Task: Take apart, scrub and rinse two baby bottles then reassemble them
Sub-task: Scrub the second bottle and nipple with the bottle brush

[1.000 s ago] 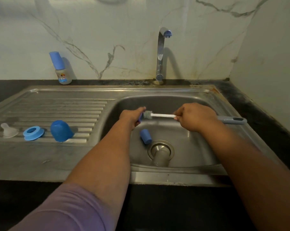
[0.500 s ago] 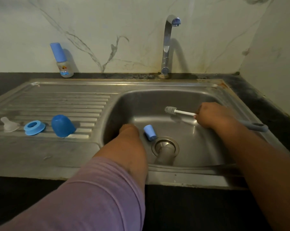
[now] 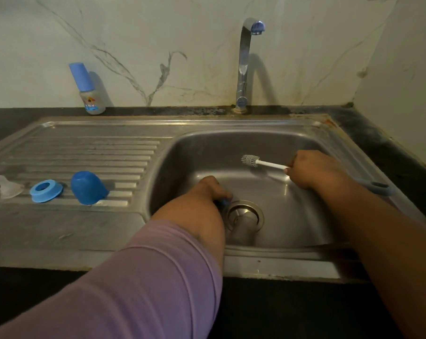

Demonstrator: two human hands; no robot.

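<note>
Head view: left grip (image 3: 213,189) is reaching down in the basin (image 3: 292,216), grasping a small blue part (image 3: 223,204) beside the drain (image 3: 245,214). Right grip (image 3: 309,168) is grasping the brush (image 3: 251,160), bristles pointing toward the left grip. Capped bottle (image 3: 88,91) is standing far behind the left grip.

Brushed steel, marble-look wall, blue plastic

The sink (image 3: 292,140) is dull brushed metal with a ribbed drainer; the tap (image 3: 243,67) is glossy chrome. The cap (image 3: 88,188) and ring (image 3: 46,191) look like smooth blue plastic, the teat (image 3: 5,187) translucent and soft. The bench (image 3: 390,148) is dark and matt, the sleeve (image 3: 146,285) lilac cloth.
</note>
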